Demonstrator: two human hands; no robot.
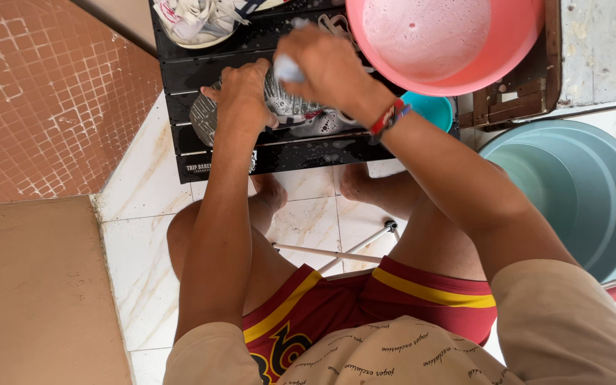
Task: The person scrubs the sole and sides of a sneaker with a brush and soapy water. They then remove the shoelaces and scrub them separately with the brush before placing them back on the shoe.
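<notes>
A grey and white sneaker (290, 114) lies sole-up on a low black slatted table (301, 153), wet with suds. My left hand (240, 96) grips the shoe near its heel end and holds it down. My right hand (322, 64) is closed on a small pale brush (288, 69) that presses on the sole. A red and blue band circles my right wrist. The toe end of the shoe is hidden under my right hand.
A second white sneaker (197, 21) rests at the table's far left. A pink basin (458, 43) of soapy water sits at the far right, a small teal bowl (433, 108) below it. A large pale blue bucket (582, 192) stands on the right. Brown tiles lie left.
</notes>
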